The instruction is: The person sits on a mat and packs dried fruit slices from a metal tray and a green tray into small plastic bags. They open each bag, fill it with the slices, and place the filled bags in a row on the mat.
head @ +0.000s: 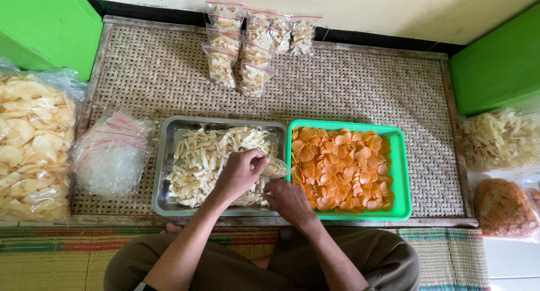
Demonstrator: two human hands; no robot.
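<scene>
My left hand [241, 173] hovers over a metal tray [163, 156] of pale strip-shaped chips [199, 156], its fingers pinched at the mouth of a small clear bag [277, 167]. My right hand [288, 200] holds that bag from below, at the seam between the metal tray and a green tray [400, 173] full of round orange chips [343, 167]. The bag looks partly filled; its contents are hard to make out.
Several filled small zip bags [253, 43] lie at the far side of the woven mat [365, 88]. A pile of empty zip bags [112, 153] sits left of the metal tray. Large sacks of chips stand left [31, 144] and right [500, 139], [503, 209]. Green boxes [48, 26], [498, 66] flank the mat.
</scene>
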